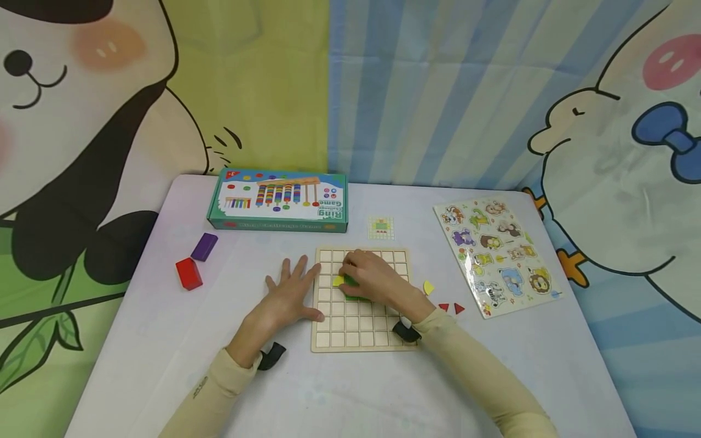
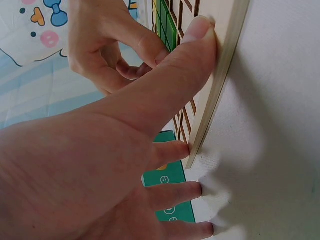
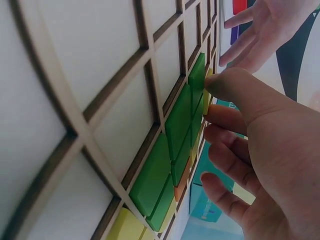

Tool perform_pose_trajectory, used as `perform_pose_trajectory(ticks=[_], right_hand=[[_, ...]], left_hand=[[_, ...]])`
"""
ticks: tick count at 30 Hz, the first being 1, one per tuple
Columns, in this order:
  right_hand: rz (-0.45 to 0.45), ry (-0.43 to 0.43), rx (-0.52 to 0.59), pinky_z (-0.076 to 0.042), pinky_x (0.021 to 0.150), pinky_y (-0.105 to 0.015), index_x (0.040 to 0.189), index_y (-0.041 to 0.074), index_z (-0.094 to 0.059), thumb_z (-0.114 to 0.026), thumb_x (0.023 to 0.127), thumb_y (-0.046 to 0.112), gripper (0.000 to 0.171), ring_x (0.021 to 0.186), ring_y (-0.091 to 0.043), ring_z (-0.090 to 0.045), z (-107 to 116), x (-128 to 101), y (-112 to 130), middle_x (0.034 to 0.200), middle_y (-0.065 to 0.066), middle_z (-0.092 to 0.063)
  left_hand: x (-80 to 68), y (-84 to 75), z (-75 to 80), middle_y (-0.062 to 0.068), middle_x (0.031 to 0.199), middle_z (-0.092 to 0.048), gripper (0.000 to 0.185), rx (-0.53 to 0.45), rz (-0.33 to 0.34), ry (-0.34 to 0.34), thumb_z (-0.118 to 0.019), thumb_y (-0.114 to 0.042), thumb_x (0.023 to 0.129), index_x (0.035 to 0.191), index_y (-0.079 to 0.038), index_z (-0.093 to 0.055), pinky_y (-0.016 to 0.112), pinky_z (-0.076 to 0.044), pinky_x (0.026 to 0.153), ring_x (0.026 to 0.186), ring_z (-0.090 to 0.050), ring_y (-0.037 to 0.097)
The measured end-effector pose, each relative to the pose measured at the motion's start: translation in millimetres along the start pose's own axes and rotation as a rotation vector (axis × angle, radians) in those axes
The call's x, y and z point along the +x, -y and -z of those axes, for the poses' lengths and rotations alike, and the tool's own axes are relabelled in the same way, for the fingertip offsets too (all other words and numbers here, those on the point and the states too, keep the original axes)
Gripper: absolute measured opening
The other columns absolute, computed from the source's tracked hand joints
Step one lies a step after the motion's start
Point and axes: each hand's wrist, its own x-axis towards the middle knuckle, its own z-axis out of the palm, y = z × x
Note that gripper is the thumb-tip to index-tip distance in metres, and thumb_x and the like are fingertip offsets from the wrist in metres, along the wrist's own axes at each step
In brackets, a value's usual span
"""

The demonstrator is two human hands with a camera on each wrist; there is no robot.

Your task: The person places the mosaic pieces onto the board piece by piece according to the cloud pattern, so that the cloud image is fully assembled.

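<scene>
A wooden grid board (image 1: 358,325) lies on the table with green tiles (image 3: 152,175), yellow tiles (image 3: 125,225) and an orange tile (image 3: 182,180) set in its cells. My right hand (image 1: 378,281) reaches over the board from the right. Its thumb and forefinger pinch a small yellow tile (image 1: 338,280) at the left end of the green tiles, and the hand covers part of the pattern. With fingers spread, my left hand (image 1: 285,299) rests at the board's left edge. Its thumb touches the wooden rim (image 2: 220,75) in the left wrist view.
Right of the board lie a yellow piece (image 1: 429,287) and two red triangles (image 1: 459,308). An animal picture board (image 1: 501,255) is farther right. Behind stand a green game box (image 1: 278,204) and a small pattern card (image 1: 381,227). Red (image 1: 188,274) and purple (image 1: 204,247) blocks sit left.
</scene>
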Motion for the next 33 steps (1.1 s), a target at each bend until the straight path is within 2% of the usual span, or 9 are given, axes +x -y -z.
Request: perform_pose_trajectory(ticks=[11, 21, 27, 31, 33], right_hand=[[-0.025, 0.02, 0.003, -0.053, 0.087, -0.034, 0.104, 0.013, -0.076, -0.076, 0.092, 0.032, 0.023, 0.095, -0.017, -0.062, 1, -7, 0, 0.106, -0.001, -0.067], [-0.066, -0.021, -0.005, -0.051, 0.08, -0.034, 0.103, 0.012, -0.077, -0.078, 0.09, 0.03, 0.023, 0.09, -0.018, -0.06, 20, -18, -11, 0.103, -0.002, -0.067], [-0.154, -0.033, -0.009, -0.053, 0.084, -0.035, 0.104, 0.008, -0.078, -0.082, 0.086, 0.027, 0.026, 0.092, -0.019, -0.06, 34, -37, -27, 0.101, -0.004, -0.067], [-0.225, -0.044, 0.016, -0.054, 0.085, -0.037, 0.105, 0.007, -0.078, -0.082, 0.086, 0.025, 0.027, 0.095, -0.021, -0.06, 43, -59, -40, 0.105, -0.006, -0.066], [-0.243, -0.058, 0.002, -0.054, 0.081, -0.036, 0.104, 0.007, -0.078, -0.081, 0.087, 0.025, 0.025, 0.093, -0.021, -0.06, 47, -72, -46, 0.104, -0.006, -0.066]], left_hand=[[1.5, -2.1, -2.6, 0.024, 0.169, -0.007, 0.11, 0.003, -0.01, 0.011, -0.089, -0.04, 0.075, 0.161, -0.01, -0.027, 0.087, -0.006, 0.105, 0.152, 0.004, 0.056], [0.9, -2.2, -1.3, 0.023, 0.17, -0.004, 0.113, -0.014, 0.005, 0.021, -0.09, -0.039, 0.074, 0.162, -0.011, -0.025, 0.086, -0.004, 0.106, 0.152, 0.006, 0.056], [1.3, -1.0, -1.4, 0.023, 0.17, -0.004, 0.114, -0.014, 0.01, 0.008, -0.091, -0.037, 0.072, 0.162, -0.01, -0.025, 0.087, -0.003, 0.105, 0.152, 0.006, 0.056], [1.3, 0.2, -1.5, 0.024, 0.17, -0.004, 0.113, -0.007, 0.004, 0.008, -0.09, -0.038, 0.073, 0.162, -0.01, -0.025, 0.087, -0.003, 0.104, 0.152, 0.006, 0.057], [0.9, 0.4, -1.4, 0.024, 0.169, -0.004, 0.113, -0.005, 0.0, 0.008, -0.09, -0.038, 0.073, 0.162, -0.01, -0.025, 0.088, -0.003, 0.104, 0.151, 0.006, 0.057]])
